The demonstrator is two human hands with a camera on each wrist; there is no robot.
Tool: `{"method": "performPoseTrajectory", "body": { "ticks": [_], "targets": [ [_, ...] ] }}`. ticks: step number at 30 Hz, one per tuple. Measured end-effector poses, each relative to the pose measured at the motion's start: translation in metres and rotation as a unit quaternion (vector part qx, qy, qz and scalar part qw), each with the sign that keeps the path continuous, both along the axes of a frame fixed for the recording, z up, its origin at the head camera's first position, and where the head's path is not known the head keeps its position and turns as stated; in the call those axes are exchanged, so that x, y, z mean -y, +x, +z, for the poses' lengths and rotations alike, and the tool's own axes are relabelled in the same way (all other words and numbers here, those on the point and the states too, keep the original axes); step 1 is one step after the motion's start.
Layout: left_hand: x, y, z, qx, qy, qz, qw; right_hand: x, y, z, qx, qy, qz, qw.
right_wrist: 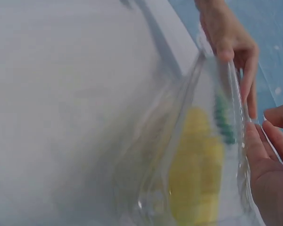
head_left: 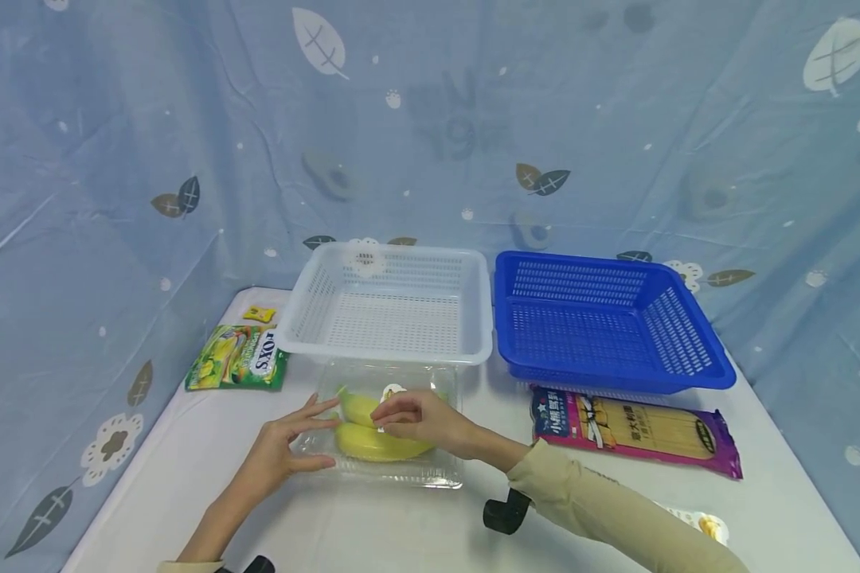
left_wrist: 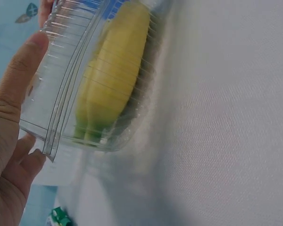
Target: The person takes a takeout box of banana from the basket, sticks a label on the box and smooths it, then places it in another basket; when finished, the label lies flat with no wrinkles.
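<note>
A clear plastic box (head_left: 430, 474) with yellow bananas (head_left: 380, 446) inside lies in front of the white basket. My left hand (head_left: 287, 444) is spread at the box's left side, its thumb by the near left corner. In the left wrist view the thumb (left_wrist: 23, 70) rests along the lid's edge and the other fingers lie beyond it. My right hand (head_left: 426, 422) is over the lid with curled fingers. Its fingertips pinch a small white card with a picture (head_left: 392, 391), mostly hidden under the hand.
A white basket (head_left: 394, 350) and a blue basket (head_left: 609, 374) stand at the back. Left are a green Fox's candy bag (head_left: 236, 358) and a small yellow packet (head_left: 259, 314). A pasta pack (head_left: 638, 430) lies right, near another small picture card (head_left: 711, 527).
</note>
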State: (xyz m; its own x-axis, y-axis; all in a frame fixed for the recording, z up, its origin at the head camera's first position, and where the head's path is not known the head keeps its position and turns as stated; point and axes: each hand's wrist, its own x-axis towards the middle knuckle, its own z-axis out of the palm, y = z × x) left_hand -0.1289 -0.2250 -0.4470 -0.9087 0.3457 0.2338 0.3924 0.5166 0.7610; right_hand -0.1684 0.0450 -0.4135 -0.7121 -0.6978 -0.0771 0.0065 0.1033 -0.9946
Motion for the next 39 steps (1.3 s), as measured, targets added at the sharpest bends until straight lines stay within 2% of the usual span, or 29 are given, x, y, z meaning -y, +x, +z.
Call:
{"method": "performPoseTrajectory", "body": {
  "ticks": [4,7,10,12,15,17,20,21,22,25,27,28,29,31,32,34,38,39],
  "targets": [
    [-0.001,0.000,-0.001,-0.018,-0.001,0.002,0.9998,-0.004,0.010,0.005,0.031,-0.022,0.012,0.9992],
    [-0.002,0.005,-0.003,-0.017,0.000,0.014,0.9998,-0.012,0.018,0.011,0.032,-0.040,-0.007,0.9986],
    [-0.003,0.014,-0.008,0.007,0.003,0.034,0.9994,-0.027,0.022,0.016,-0.026,-0.053,-0.045,0.9973],
    [-0.005,0.019,-0.013,0.031,0.024,0.050,0.9980,-0.046,0.021,0.018,-0.077,-0.054,-0.081,0.9922],
    [-0.009,0.022,-0.017,0.054,0.074,0.073,0.9931,-0.083,0.015,0.016,-0.147,-0.052,-0.152,0.9760],
    [-0.011,0.023,-0.018,0.068,0.120,0.093,0.9860,-0.111,0.009,0.014,-0.180,-0.040,-0.204,0.9616],
    [-0.014,0.024,-0.019,0.095,0.186,0.121,0.9703,-0.155,0.000,0.008,-0.246,0.013,-0.267,0.9317],
    [-0.015,0.024,-0.020,0.106,0.206,0.130,0.9641,-0.170,-0.003,0.006,-0.275,0.048,-0.285,0.9169],
    [-0.016,0.025,-0.021,0.110,0.225,0.138,0.9582,-0.186,-0.005,0.005,-0.301,0.088,-0.299,0.9011],
    [-0.019,0.026,-0.020,0.116,0.273,0.150,0.9430,-0.237,-0.008,0.003,-0.363,0.228,-0.325,0.8430],
    [-0.020,0.028,-0.020,0.116,0.295,0.156,0.9353,-0.267,-0.008,0.004,-0.376,0.322,-0.332,0.8031],
    [-0.021,0.029,-0.019,0.116,0.302,0.160,0.9327,-0.281,-0.008,0.005,-0.369,0.362,-0.333,0.7886],
    [-0.021,0.030,-0.019,0.117,0.310,0.162,0.9296,-0.294,-0.007,0.006,-0.360,0.395,-0.334,0.7764],
    [-0.022,0.033,-0.017,0.119,0.323,0.171,0.9232,-0.315,-0.007,0.008,-0.332,0.448,-0.333,0.7609],
    [-0.022,0.034,-0.016,0.120,0.328,0.177,0.9204,-0.324,-0.006,0.009,-0.318,0.461,-0.333,0.7588],
    [-0.024,0.037,-0.013,0.126,0.330,0.188,0.9166,-0.337,-0.007,0.010,-0.289,0.473,-0.329,0.7644],
    [-0.028,0.043,-0.006,0.137,0.324,0.207,0.9129,-0.355,-0.005,0.011,-0.237,0.463,-0.323,0.7910],
    [-0.029,0.045,-0.003,0.141,0.325,0.211,0.9113,-0.359,-0.004,0.011,-0.229,0.461,-0.322,0.7946]
  ]
}}
